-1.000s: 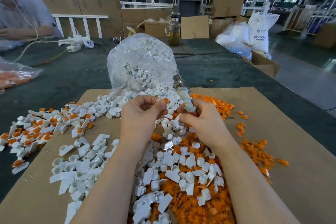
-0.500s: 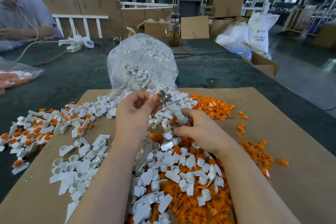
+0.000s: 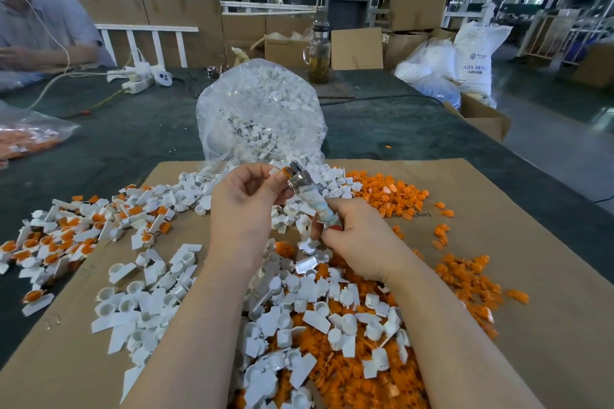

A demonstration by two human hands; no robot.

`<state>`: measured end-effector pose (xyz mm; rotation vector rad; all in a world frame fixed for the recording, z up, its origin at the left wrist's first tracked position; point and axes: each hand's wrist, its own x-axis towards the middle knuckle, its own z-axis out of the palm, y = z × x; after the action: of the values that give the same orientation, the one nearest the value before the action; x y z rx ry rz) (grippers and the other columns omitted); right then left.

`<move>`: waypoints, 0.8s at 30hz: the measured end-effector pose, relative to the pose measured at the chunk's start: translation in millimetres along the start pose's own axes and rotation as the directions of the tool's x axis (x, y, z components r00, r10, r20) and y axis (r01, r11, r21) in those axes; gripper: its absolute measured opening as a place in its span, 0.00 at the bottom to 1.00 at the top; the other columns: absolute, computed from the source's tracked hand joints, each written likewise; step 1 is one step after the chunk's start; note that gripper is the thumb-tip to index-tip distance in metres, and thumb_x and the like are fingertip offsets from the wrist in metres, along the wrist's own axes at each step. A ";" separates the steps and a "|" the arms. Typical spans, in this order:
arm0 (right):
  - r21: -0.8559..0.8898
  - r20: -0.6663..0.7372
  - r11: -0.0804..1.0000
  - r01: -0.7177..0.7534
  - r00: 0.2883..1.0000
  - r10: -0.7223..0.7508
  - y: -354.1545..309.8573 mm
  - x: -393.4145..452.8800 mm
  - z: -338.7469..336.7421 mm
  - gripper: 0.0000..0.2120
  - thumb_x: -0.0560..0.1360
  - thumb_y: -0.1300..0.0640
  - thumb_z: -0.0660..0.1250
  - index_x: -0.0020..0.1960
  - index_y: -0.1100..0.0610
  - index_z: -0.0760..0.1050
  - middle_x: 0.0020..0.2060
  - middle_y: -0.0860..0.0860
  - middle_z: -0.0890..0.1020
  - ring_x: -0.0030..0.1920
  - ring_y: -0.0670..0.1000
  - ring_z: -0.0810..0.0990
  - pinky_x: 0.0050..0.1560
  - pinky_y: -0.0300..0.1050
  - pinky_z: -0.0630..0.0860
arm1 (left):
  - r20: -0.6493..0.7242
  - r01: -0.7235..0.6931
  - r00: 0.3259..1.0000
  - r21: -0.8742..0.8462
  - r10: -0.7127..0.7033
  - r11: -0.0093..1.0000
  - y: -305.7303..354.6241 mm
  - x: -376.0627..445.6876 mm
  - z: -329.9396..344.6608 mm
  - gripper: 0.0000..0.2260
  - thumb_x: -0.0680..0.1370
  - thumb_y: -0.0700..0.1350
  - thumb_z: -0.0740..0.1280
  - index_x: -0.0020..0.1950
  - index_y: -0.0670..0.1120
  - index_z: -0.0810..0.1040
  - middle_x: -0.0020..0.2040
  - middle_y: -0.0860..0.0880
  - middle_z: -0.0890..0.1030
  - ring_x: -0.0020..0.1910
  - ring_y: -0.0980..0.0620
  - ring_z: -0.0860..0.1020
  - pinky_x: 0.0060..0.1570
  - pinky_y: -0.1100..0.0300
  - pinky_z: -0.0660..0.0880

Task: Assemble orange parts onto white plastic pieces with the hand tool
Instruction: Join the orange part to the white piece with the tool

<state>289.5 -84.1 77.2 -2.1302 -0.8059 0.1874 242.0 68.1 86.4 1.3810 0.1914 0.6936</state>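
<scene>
My left hand [image 3: 247, 201] pinches a small white plastic piece with an orange part [image 3: 282, 172] at its fingertips. The metal head of the hand tool [image 3: 304, 188] presses against that piece. My right hand [image 3: 357, 242] grips the tool's taped handle lower down. Below and between my arms lies a mixed pile of loose white pieces [image 3: 299, 302] on orange parts [image 3: 352, 375]. More orange parts [image 3: 388, 192] are heaped at the upper right of the cardboard sheet [image 3: 531, 242].
Assembled white-and-orange pieces [image 3: 66, 236] spread over the left side. A clear bag of white pieces [image 3: 262, 109] stands behind my hands. A bag of orange parts [image 3: 30, 139] lies far left. A person [image 3: 40, 26] sits at the back left; a bottle [image 3: 319, 53] stands behind.
The tool has tilted left from upright, and its metal head now meets the piece in my left hand. My right hand dropped slightly lower on the handle.
</scene>
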 end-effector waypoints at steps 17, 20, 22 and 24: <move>-0.167 -0.244 0.984 -0.068 0.969 0.026 9.3 3.7 3.5 0.02 0.75 0.54 0.67 0.44 0.52 0.74 0.34 0.46 0.77 0.34 0.46 0.74 0.33 0.42 0.68 | -0.320 0.119 0.711 -0.824 -0.627 0.555 3.7 24.3 -52.7 0.07 0.84 0.38 0.60 0.59 0.40 0.75 0.47 0.46 0.85 0.38 0.57 0.85 0.41 0.65 0.81; -0.208 -0.274 0.972 -0.106 0.961 0.046 11.0 4.0 3.4 0.02 0.74 0.54 0.66 0.45 0.52 0.74 0.35 0.46 0.77 0.34 0.47 0.74 0.31 0.40 0.65 | -0.343 0.049 0.715 -0.845 -0.610 0.532 4.4 26.7 -58.8 0.07 0.84 0.38 0.59 0.55 0.41 0.76 0.48 0.47 0.84 0.40 0.58 0.84 0.45 0.65 0.81; -0.209 -0.306 0.969 -0.130 0.950 0.062 11.8 4.4 3.2 0.02 0.74 0.55 0.65 0.44 0.52 0.75 0.35 0.46 0.78 0.33 0.47 0.75 0.30 0.40 0.64 | -0.344 0.016 0.725 -0.857 -0.596 0.515 3.9 25.8 -60.0 0.06 0.82 0.37 0.62 0.49 0.41 0.78 0.50 0.47 0.83 0.44 0.57 0.84 0.51 0.63 0.81; -0.179 -0.344 0.972 -0.154 0.935 0.085 12.5 4.7 2.7 0.02 0.74 0.55 0.65 0.43 0.53 0.75 0.34 0.47 0.78 0.34 0.47 0.75 0.30 0.41 0.64 | -0.320 0.011 0.757 -0.866 -0.569 0.500 3.4 23.7 -59.1 0.03 0.81 0.37 0.65 0.49 0.41 0.78 0.52 0.46 0.83 0.47 0.55 0.84 0.52 0.61 0.81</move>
<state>298.2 -85.1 66.7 -2.3202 -0.5115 -0.2007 229.2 130.5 83.5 0.1344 0.5136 0.7324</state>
